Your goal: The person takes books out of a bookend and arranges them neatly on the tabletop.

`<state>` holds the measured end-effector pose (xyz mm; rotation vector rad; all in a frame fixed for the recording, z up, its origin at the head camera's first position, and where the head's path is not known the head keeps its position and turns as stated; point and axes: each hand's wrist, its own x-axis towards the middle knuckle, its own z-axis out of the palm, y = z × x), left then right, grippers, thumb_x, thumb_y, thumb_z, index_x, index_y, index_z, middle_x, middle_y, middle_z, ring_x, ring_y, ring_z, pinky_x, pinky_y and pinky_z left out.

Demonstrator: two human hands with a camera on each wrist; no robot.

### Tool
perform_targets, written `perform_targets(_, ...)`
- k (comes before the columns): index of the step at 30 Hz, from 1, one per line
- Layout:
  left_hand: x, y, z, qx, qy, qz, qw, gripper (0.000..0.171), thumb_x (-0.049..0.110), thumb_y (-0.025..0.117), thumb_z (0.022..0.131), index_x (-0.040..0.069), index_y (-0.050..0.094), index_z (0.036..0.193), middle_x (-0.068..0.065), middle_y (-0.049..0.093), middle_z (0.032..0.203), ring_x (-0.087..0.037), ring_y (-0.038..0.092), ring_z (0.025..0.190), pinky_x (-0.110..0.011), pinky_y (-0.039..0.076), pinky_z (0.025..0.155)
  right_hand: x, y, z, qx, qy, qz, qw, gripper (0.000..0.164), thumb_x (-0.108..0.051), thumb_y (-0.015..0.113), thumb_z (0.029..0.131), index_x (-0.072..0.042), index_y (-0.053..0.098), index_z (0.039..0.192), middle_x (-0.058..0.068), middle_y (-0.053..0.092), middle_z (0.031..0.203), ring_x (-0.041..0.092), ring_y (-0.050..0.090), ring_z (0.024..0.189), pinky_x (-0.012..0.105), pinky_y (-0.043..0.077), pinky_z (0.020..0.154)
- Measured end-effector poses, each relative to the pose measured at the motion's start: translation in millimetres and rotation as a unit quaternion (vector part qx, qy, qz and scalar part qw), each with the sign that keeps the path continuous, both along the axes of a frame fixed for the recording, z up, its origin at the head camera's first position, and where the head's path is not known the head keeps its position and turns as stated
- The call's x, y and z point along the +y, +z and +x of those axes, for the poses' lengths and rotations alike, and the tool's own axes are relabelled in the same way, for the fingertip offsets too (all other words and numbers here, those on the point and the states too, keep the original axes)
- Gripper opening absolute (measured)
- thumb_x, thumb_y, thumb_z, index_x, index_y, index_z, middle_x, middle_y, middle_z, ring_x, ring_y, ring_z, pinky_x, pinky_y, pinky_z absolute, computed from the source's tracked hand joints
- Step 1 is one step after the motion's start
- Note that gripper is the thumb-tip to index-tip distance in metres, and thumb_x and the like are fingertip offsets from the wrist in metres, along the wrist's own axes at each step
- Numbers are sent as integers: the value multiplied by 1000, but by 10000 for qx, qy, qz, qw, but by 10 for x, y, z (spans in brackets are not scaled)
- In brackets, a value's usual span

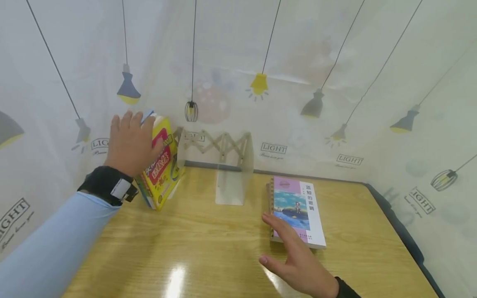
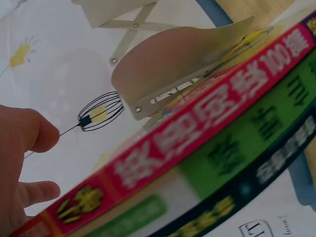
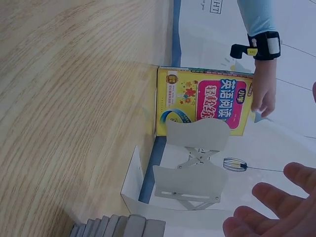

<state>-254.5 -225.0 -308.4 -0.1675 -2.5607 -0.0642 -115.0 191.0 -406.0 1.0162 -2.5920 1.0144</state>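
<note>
Several books (image 1: 164, 165) stand leaning at the left, with a yellow cover facing the bookend and red, green and dark spines (image 2: 177, 143) toward the left wrist camera. My left hand (image 1: 132, 142) lies over their top edge with its fingers extended; some fingertips are hidden behind the books. In the left wrist view the thumb (image 2: 37, 131) stands apart from the cover. Beside the books is a pale extendable bookend (image 1: 230, 186) with crossed metal slats. My right hand (image 1: 298, 260), fingers spread, hovers over the near edge of a spiral-bound book (image 1: 292, 207) lying flat.
The wooden table (image 1: 201, 248) has a dark blue rim (image 1: 395, 223) at the back and right. A pale curtain (image 1: 231, 54) printed with hanging lamps surrounds it on the back and sides. The spiral binding (image 3: 118, 226) shows low in the right wrist view.
</note>
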Motion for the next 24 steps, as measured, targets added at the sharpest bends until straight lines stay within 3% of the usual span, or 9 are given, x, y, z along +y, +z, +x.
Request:
perform_targets(5, 1, -62, -36, -665, 423, -402, 9961, 66, 35, 70, 88, -3, 48, 137, -37, 42, 144, -57, 26, 140, -72, 6, 117, 0, -2, -28, -912, 296, -814, 9921, 68, -12, 66, 97, -23, 34, 155, 3, 41, 156, 15, 43, 140, 30, 42, 112)
perform_targets(8, 37, -86, -38, -719, 417, -645, 9945, 68, 37, 72, 87, -1, 48, 138, -36, 37, 148, -56, 20, 144, -72, -3, 117, 4, 4, -55, -1329, 354, -1271, 9823, 60, -6, 59, 100, -19, 38, 154, 6, 44, 154, 10, 43, 139, 29, 42, 112)
perform_targets(15, 137, -132, -10, -398, 121, -977, 9944, 57, 41, 72, 84, 0, 59, 121, -28, 50, 140, -53, 21, 144, -72, -7, 116, -1, -7, -56, -1339, 375, -1398, 9804, 58, -5, 58, 100, -12, 38, 154, 7, 44, 154, 12, 42, 140, 23, 40, 112)
perform_targets(24, 215, -124, 76, -554, 257, -1555, 9859, 66, 45, 72, 85, 3, 58, 135, -27, 41, 151, -52, 15, 148, -70, -7, 117, 2, -28, -33, -1493, 93, -1209, 9813, 55, -10, 59, 101, -15, 40, 152, 5, 46, 153, 10, 44, 137, 36, 45, 110)
